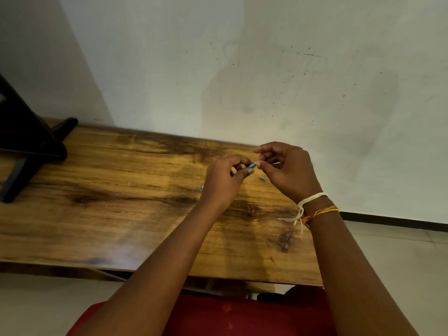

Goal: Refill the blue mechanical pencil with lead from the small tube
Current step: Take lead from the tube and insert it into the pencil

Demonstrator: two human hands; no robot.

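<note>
My left hand point(224, 180) is closed around the blue mechanical pencil point(250, 165), whose top end sticks out to the right between thumb and fingers. Its tip shows as a bluish glint below my left wrist. My right hand point(287, 169) pinches at the pencil's exposed end with thumb and forefinger; whatever it pinches is too small to make out. A small grey piece point(262, 178), perhaps a cap or the lead tube, lies on the wooden table point(121, 190) just below the two hands.
A dark wooden stand point(26, 151) sits at the table's far left. A white wall rises directly behind the table. The table's right end lies near my right wrist, which wears thread bracelets point(312, 209).
</note>
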